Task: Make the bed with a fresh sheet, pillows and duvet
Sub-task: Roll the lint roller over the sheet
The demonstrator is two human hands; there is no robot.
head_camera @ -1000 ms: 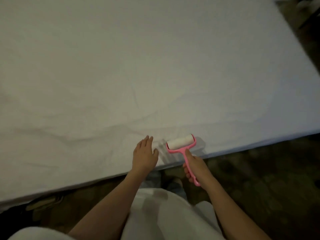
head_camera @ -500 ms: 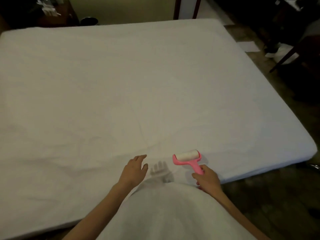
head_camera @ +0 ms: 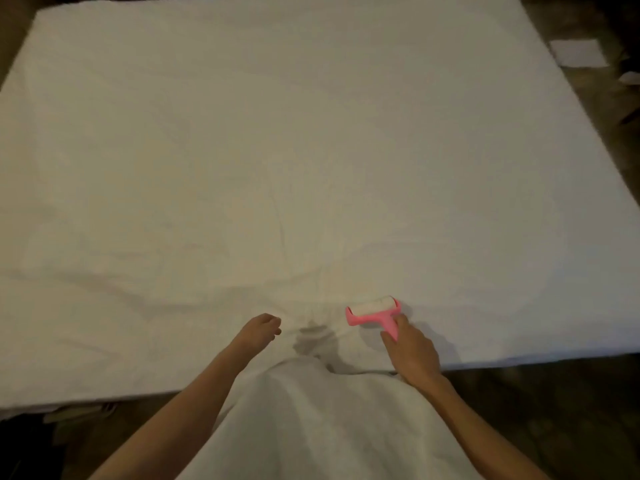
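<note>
a wide white sheet (head_camera: 311, 140) is covering the whole bed, smooth at the far side and lying in soft creases near the person. at the near edge, the right hand (head_camera: 410, 351) is gripping the pink plastic handle of a lint roller (head_camera: 374, 311), its white cylinder resting on the cloth. to its left, the left hand (head_camera: 258, 332) is hovering with loosely curled fingers, holding nothing.

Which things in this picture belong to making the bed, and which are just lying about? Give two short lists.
Part of the job:
white sheet spread over the bed
pink lint roller, on the sheet near the front edge, held by the right hand
left hand, holding nothing

Lying about:
white paper on the floor
shoes at the bed's near edge
</note>
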